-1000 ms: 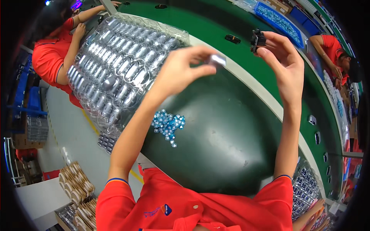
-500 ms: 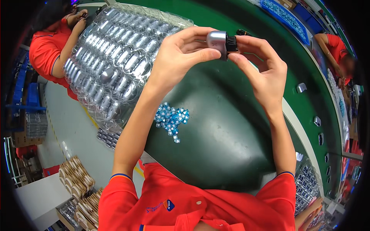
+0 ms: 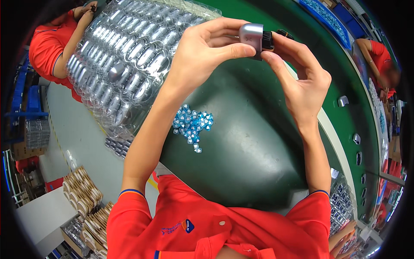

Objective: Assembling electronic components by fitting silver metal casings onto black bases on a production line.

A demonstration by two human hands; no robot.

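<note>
A rounded silver casing is pinched between the thumb and fingers of my left hand. At its right end sits a black part, which the thumb and forefinger of my right hand grip. The two pieces touch; whether one is partly inside the other I cannot tell. Both hands are raised over the far side of the dark green table. Below my left wrist lies a loose pile of small blue pieces with pale centres.
Stacked clear plastic trays full of silver casings fill the left side. A green conveyor curves along the right, carrying spaced casings. Co-workers in red sit at far left and far right. Another person's hands show at lower right.
Both hands, with the casing and black part between them, have shifted slightly up and to the right in the picture. My grip looks the same.
</note>
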